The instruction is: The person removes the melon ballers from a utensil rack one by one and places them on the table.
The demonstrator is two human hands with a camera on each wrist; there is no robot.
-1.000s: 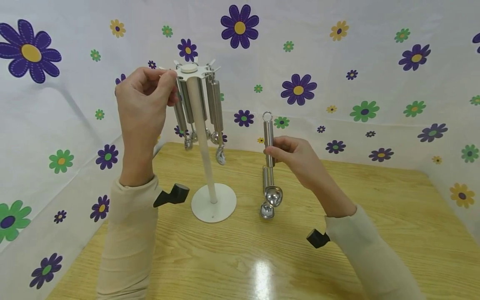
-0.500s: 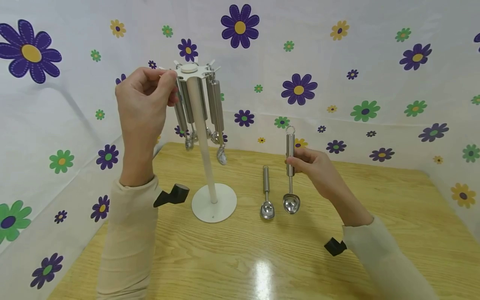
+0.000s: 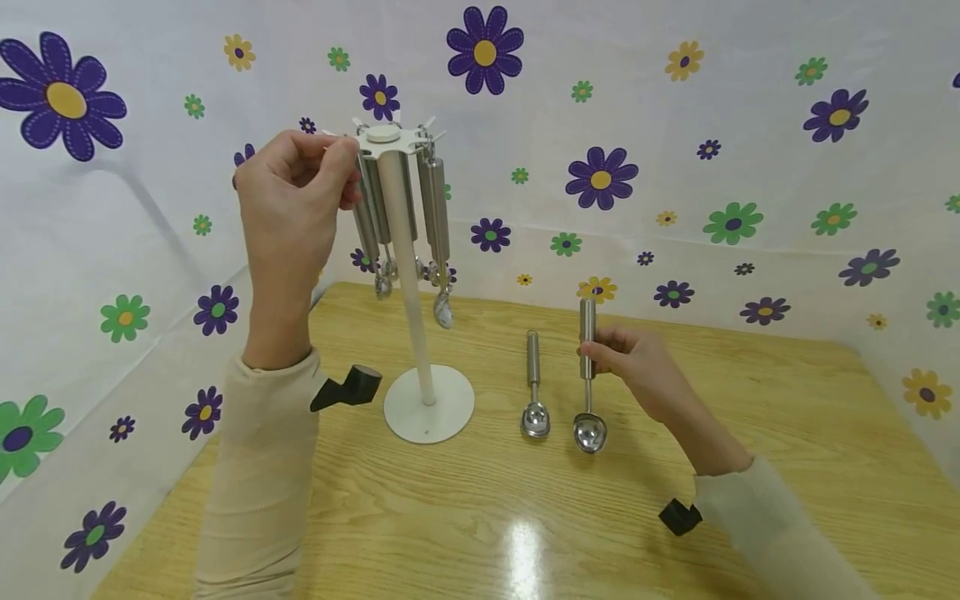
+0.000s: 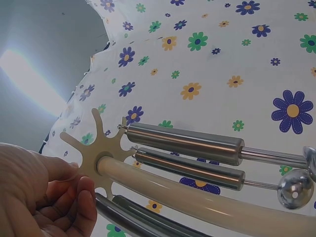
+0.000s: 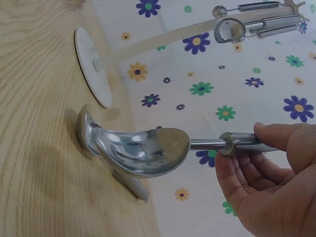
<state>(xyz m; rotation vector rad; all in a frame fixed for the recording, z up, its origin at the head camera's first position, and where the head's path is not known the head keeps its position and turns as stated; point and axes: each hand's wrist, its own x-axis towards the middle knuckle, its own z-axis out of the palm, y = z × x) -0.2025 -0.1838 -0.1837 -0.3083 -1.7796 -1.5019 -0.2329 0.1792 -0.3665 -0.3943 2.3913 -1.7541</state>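
My left hand [image 3: 296, 196] pinches one arm of the white utensil stand's [image 4: 103, 155] star-shaped top, thumb and fingertips together at its edge. Several metal-handled utensils [image 3: 437, 204] hang by rings from that top; some are partly hidden by the pole and the hand. My right hand [image 3: 637, 362] holds an ice cream scoop [image 3: 590, 432] by its steel handle, bowl down, close above the table. In the right wrist view the scoop's bowl [image 5: 148, 150] fills the middle, overlapping a second scoop. That second scoop [image 3: 536, 419] lies on the table between the stand and my right hand.
The stand's round white base [image 3: 405, 421] sits on the wooden table [image 3: 420, 517], left of both scoops. Behind the table rises a white cloth [image 3: 750, 167] printed with flowers. A black camera mount [image 3: 356, 385] juts from the left cuff.
My right hand has carried the held scoop to the right and lowered it, away from the scoop lying on the table. The left hand keeps its pinch on the stand.
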